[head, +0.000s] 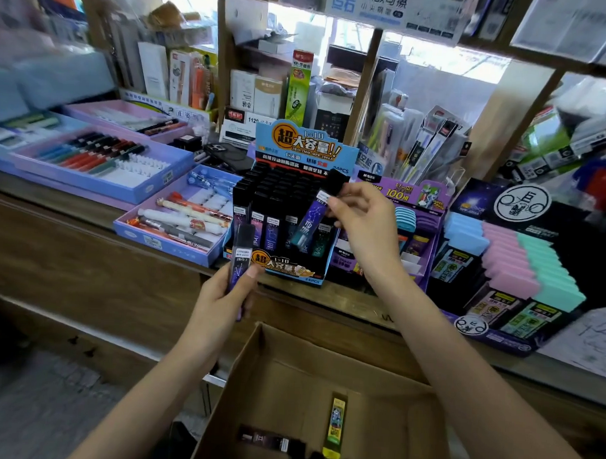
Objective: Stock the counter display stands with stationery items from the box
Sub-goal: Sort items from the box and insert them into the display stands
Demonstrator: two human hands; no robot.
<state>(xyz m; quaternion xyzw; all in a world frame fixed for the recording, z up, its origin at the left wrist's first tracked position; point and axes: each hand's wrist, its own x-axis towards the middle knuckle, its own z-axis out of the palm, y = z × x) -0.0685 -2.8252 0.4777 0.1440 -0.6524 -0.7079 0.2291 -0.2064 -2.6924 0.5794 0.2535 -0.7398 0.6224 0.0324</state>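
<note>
1. Surface of brown wood, crowded: pen trays at left, packed shelves behind.
2. Your right hand pinches a dark lead tube, tilted over the front row of the blue display stand. Your left hand grips a second tube upright, just before the stand.
3. The cardboard box sits open below the surface edge, with a few packets inside. A purple stand crowds your right.

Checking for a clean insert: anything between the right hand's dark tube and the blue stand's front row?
Nothing visible: the right hand tilts the dark plastic lead tube into a front-row gap of the blue cardboard stand.
</note>
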